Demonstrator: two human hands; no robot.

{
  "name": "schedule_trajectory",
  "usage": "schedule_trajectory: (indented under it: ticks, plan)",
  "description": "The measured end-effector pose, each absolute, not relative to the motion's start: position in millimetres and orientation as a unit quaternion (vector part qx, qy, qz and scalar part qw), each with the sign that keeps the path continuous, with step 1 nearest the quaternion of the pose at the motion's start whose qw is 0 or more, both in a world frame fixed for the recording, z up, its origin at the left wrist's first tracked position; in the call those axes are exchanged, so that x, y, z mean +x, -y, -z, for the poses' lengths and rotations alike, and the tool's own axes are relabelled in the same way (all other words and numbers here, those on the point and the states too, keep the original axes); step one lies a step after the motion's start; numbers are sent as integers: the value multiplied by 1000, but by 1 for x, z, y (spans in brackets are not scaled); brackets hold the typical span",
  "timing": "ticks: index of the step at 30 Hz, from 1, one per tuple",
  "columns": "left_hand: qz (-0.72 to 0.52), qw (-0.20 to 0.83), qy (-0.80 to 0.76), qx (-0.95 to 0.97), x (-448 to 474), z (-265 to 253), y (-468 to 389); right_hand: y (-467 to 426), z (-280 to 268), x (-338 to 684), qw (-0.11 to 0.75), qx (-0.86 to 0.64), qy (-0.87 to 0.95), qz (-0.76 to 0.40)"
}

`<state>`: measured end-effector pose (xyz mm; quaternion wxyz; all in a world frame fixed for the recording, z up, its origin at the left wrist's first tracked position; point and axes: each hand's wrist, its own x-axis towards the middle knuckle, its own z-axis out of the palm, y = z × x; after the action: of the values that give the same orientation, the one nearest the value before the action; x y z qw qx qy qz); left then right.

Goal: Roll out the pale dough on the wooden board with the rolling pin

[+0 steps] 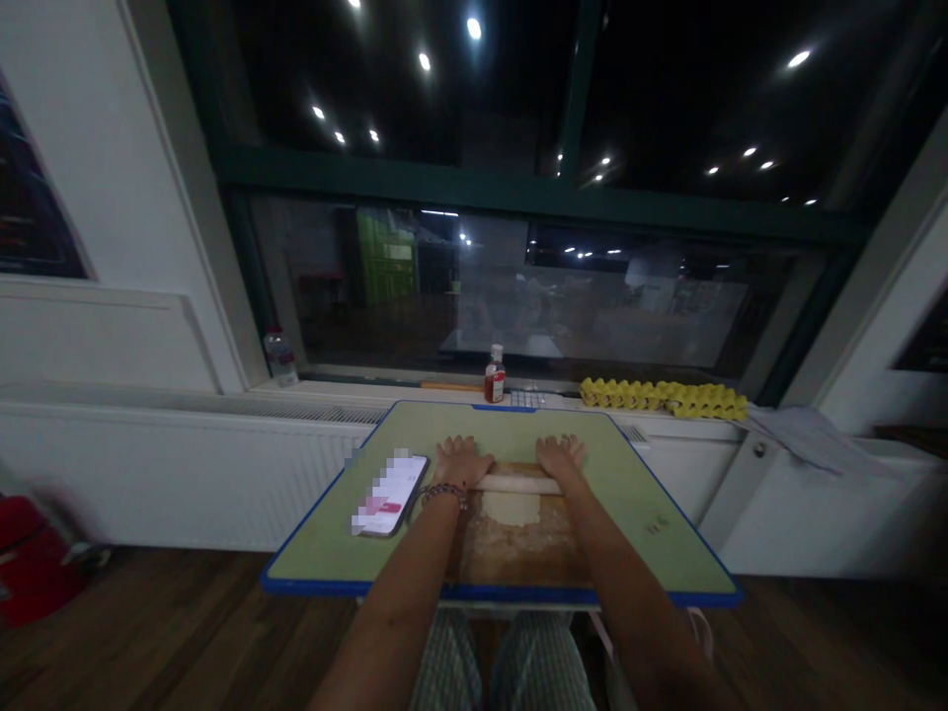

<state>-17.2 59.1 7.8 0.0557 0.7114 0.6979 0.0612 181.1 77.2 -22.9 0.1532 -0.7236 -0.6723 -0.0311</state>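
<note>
A pale rolling pin (516, 485) lies crosswise over a flat sheet of dough (511, 509) on a brown wooden board (511, 561). My left hand (460, 462) rests its palm on the pin's left end, fingers spread forward and not wrapped round it. At the right end, my right hand (561, 456) presses down in the same way, its fingers stretched out and apart. A beaded bracelet (446, 491) circles my left wrist. Light flour marks show on the board below the dough.
The board sits on a green table (326, 538) with a blue edge. A lit phone (392, 496) lies left of my left hand. On the sill behind stand a small bottle (495, 375), a yellow egg tray (659, 397) and a clear bottle (279, 357). A grey cloth (811, 434) hangs at the right.
</note>
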Motion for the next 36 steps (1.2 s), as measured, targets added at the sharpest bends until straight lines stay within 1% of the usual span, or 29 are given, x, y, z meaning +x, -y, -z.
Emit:
schedule_trajectory:
  ticks: [3,6,10,13,16,19,22,27,30,34,36]
  plan:
    - [-81,40,-696,712,-17,-7,-59,-80,21,178,175,-760,624,41]
    - [-107,21,-697,709,-17,-8,-56,-79,15,177,203,-761,614,50]
    - [-117,6,-692,712,-17,-10,-52,-70,3,174,288,-687,658,114]
    - [-116,7,-691,713,-16,-12,-50,-62,-7,171,314,-611,706,172]
    - [-119,4,-688,716,-16,-13,-49,-57,-13,167,311,-569,735,198]
    - [-120,3,-684,719,-17,-12,-51,-53,-15,164,310,-562,737,211]
    - [-120,7,-687,717,-17,-10,-53,-49,-17,161,286,-547,758,210]
    - [-112,5,-690,715,-16,-11,-54,-38,-18,158,213,-565,783,150]
    - [-108,8,-689,717,-16,-13,-53,-34,-18,158,190,-585,779,121]
    - [-119,6,-687,717,-16,-15,-50,-34,-14,161,154,-634,756,53]
    - [-125,-7,-681,722,-16,-16,-48,-35,-11,162,147,-633,759,44]
